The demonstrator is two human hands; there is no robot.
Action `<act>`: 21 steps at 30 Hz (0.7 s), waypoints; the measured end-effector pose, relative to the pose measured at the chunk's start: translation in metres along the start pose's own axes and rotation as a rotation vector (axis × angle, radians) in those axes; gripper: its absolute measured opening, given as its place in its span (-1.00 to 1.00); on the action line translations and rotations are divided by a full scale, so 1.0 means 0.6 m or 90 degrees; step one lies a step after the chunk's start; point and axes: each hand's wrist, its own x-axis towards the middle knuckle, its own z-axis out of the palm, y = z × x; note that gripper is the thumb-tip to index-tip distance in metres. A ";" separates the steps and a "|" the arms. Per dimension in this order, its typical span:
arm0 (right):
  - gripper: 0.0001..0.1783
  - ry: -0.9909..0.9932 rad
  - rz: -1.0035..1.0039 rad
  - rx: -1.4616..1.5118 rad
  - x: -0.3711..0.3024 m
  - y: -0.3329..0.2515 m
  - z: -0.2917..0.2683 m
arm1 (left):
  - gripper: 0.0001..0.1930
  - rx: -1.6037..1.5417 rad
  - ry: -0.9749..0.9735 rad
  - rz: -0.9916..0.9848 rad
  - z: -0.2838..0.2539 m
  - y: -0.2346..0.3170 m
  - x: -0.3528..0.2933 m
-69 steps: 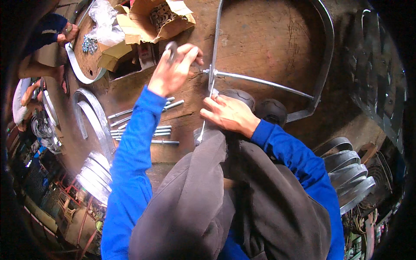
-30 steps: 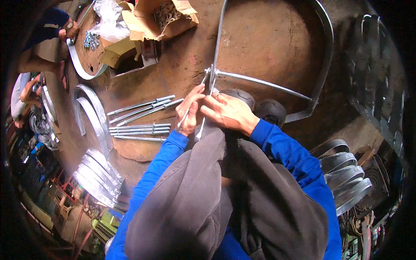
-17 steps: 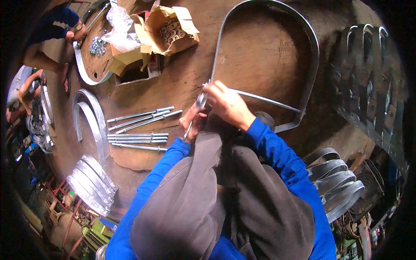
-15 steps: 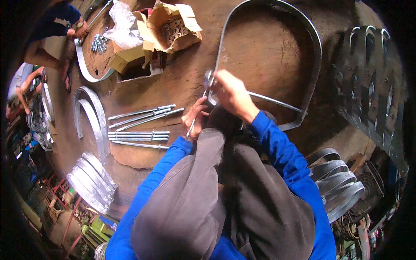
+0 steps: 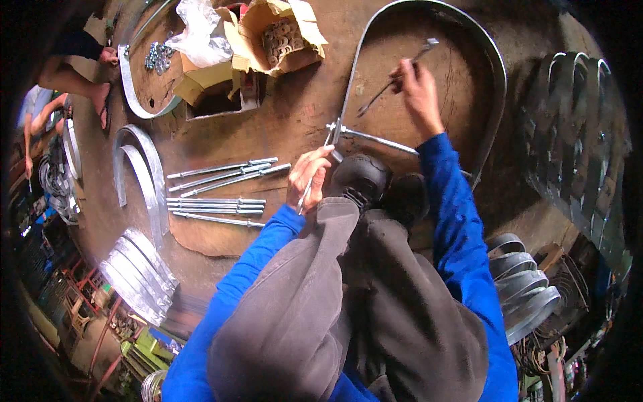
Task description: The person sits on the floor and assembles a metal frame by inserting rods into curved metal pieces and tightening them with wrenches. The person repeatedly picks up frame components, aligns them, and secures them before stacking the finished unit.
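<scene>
My right hand (image 5: 420,99) is closed round a long thin wrench (image 5: 380,98) with a bright head, held above the inside of a large U-shaped metal band (image 5: 499,74). A threaded rod (image 5: 382,140) crosses the band's near, open end, with a nut at its left end. Beside that end, my left hand (image 5: 308,175) grips a slim shiny wrench (image 5: 306,196), whose tip reaches toward the nut. My shoes (image 5: 362,179) stand just short of the rod.
Several threaded rods (image 5: 218,202) lie left, near curved metal bands (image 5: 157,194) and a stacked bundle (image 5: 139,275). Beyond are an open box of washers (image 5: 282,41) and loose nuts (image 5: 158,57). More bands stand right (image 5: 576,120). Another person's leg (image 5: 70,80) shows far left.
My right hand has moved up and away from the rod's left end, carrying the wrench over the band's inside. My left hand stays near the rod end with its wrench.
</scene>
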 end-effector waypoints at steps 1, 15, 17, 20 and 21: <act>-0.68 -0.021 -0.043 0.021 -0.003 -0.016 -0.028 | -0.74 -0.006 -0.002 -0.006 0.000 0.002 -0.004; -0.80 -0.365 -0.261 -0.149 -0.207 -0.019 0.023 | -0.78 -0.014 -0.003 -0.006 0.005 0.002 0.003; -0.69 -0.369 -0.394 -0.239 -0.220 -0.027 0.036 | -0.77 -0.017 0.006 -0.001 0.006 0.002 0.003; -0.67 -0.432 -0.502 -0.363 -0.226 -0.038 0.048 | -0.76 0.003 0.003 0.008 0.008 0.006 0.006; -0.66 -0.455 -0.523 -0.382 -0.226 -0.044 0.056 | -0.76 0.015 0.000 0.010 0.006 0.008 0.007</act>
